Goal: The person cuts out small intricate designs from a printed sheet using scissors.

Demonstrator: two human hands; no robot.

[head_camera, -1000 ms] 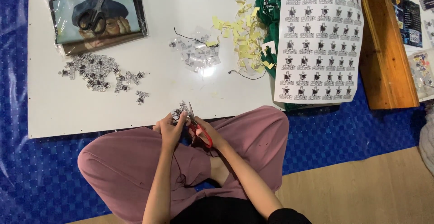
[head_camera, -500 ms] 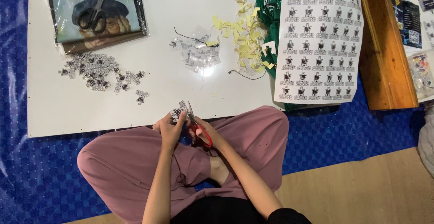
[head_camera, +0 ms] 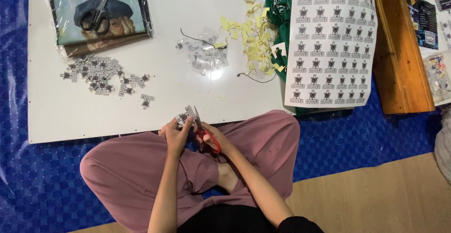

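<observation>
Trimming a small printed sticker strip at the near edge of the white board

Left hand (head_camera: 174,132) pinches the black-and-white paper sticker piece (head_camera: 186,115); right hand (head_camera: 213,138) is closed round red-handled scissors (head_camera: 203,128), blades at the piece, just off the low white board (head_camera: 155,101). Fingertips sit close to the blades, so a nick or a cut into the print looks possible

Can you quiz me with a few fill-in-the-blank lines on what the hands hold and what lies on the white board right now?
1. The right hand works scissors with ____ handles.
2. The left hand holds a small printed sticker strip against the blades, above the ____ edge of the white board.
3. A second pair of scissors, with black handles, lies on a bagged ____ at the board's far left corner.
4. The scraps beside the sticker sheet are ____ in colour.

Missing words: red; near; picture; yellow
</observation>
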